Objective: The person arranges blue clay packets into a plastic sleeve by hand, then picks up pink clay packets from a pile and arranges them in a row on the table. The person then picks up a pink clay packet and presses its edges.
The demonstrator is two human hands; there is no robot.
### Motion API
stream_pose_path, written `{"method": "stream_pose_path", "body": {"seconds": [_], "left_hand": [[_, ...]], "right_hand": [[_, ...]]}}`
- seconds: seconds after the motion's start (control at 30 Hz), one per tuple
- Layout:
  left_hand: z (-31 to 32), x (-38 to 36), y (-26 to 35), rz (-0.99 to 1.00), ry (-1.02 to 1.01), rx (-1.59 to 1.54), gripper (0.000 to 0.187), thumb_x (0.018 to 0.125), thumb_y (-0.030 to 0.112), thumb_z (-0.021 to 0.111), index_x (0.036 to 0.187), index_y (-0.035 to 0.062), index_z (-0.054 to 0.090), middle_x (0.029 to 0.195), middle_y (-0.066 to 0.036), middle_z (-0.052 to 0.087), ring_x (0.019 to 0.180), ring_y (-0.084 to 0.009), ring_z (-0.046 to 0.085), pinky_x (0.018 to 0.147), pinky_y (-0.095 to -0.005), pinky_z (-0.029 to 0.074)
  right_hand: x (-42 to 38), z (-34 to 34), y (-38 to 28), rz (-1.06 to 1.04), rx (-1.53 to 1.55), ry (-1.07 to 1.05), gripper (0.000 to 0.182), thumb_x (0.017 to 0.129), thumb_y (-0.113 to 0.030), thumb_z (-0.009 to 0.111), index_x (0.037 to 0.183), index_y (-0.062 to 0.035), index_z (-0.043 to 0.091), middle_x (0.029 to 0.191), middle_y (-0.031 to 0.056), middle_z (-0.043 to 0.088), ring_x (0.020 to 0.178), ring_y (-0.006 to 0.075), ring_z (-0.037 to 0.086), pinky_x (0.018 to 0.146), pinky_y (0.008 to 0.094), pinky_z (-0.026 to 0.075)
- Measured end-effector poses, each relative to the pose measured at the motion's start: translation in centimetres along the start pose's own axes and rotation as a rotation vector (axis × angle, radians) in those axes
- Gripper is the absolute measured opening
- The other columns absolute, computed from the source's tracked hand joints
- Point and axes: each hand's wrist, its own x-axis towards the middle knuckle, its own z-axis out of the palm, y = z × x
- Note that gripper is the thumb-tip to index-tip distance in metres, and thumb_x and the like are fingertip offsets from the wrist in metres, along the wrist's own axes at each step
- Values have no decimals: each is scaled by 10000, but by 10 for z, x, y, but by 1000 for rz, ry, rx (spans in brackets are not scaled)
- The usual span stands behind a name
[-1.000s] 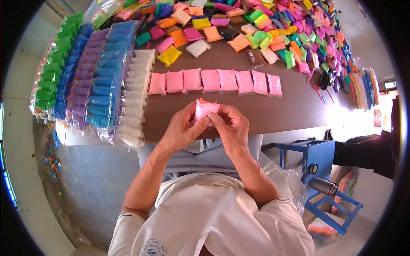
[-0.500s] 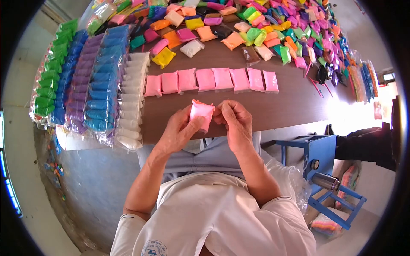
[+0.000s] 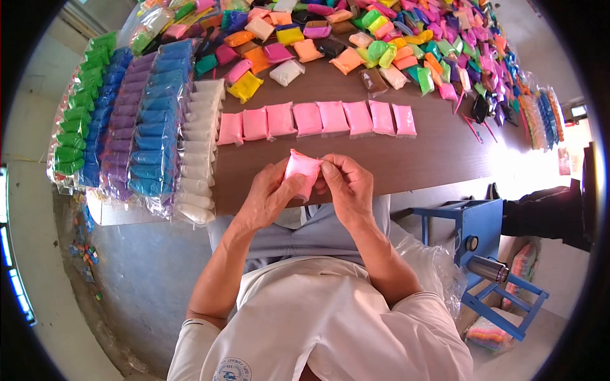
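Note:
Between my two hands, over the table's near edge, is a small pink packet (image 3: 304, 170) in clear plastic, tilted up. My left hand (image 3: 270, 193) is closed around its left side, with the thumb lying across the front. The thumb and fingers of my right hand (image 3: 346, 187) pinch the packet's upper right edge; the other fingers are partly hidden behind it. Beyond my hands runs a row of several similar pink packets (image 3: 307, 119), laid side by side on the brown table (image 3: 406, 162).
Long bags of white (image 3: 196, 146), blue (image 3: 152, 127), purple and green packets line the table's left side. A large heap of mixed packets (image 3: 381, 51) covers the far side. On the right stand a blue stool (image 3: 486, 228) and a metal flask (image 3: 488, 268); a person's dark-clothed leg (image 3: 540, 213) shows there.
My right hand has closed in on the packet's upper right edge; its thumb and fingers were slightly off to the right before. The left hand keeps its hold.

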Motion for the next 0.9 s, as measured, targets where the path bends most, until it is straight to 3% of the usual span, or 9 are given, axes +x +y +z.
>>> {"method": "stream_pose_path", "body": {"seconds": [0.23, 0.3, 0.37, 0.57, 0.67, 0.9], "left_hand": [[-2, -2, 3, -11, 19, -129, 398, 1012, 345, 517, 1165, -9, 615, 969, -26, 638, 862, -106, 545, 764, -272, 472], [-7, -3, 3, -7, 0, -128, 427, 1025, 349, 493, 1222, -15, 600, 1012, -11, 621, 893, -90, 528, 786, -255, 459], [-8, -2, 0, -8, -8, -131, 432, 1030, 348, 486, 1234, -15, 599, 1005, -14, 623, 893, -90, 531, 788, -258, 462], [-4, -3, 1, 10, -6, -126, 405, 1043, 323, 473, 1226, -14, 605, 1007, -21, 634, 920, -96, 543, 818, -271, 474], [-5, -3, -3, 2, -12, -97, 388, 1045, 310, 472, 1208, -12, 614, 1015, -30, 640, 935, -100, 547, 834, -273, 475], [-3, -2, 1, 28, -8, -97, 403, 1048, 339, 482, 1194, -9, 621, 1023, -37, 644, 936, -105, 548, 838, -280, 476]], "right_hand": [[4, -5, -2, 36, 170, -88, 214, 1028, -183, 589, 1062, 16, 660, 915, 63, 705, 761, 109, 675, 660, 254, 573], [4, -9, -2, 47, 256, -101, 216, 1028, -183, 589, 1052, 19, 662, 911, 65, 709, 762, 112, 679, 659, 254, 573], [3, -11, -4, 147, 56, -160, 235, 1015, -192, 612, 1080, 27, 669, 923, 71, 719, 766, 112, 684, 667, 253, 576], [-6, 4, -21, 131, -59, -51, 257, 970, -190, 685, 1079, 43, 699, 865, 54, 723, 724, 57, 641, 644, 219, 538], [-6, 4, -15, 15, -105, -50, 200, 961, -137, 680, 1022, 52, 705, 811, 38, 705, 707, 44, 619, 621, 210, 521], [-5, 1, -18, 74, -68, -99, 167, 955, -76, 653, 1051, 58, 678, 812, 36, 695, 706, 41, 616, 624, 208, 528]]}}
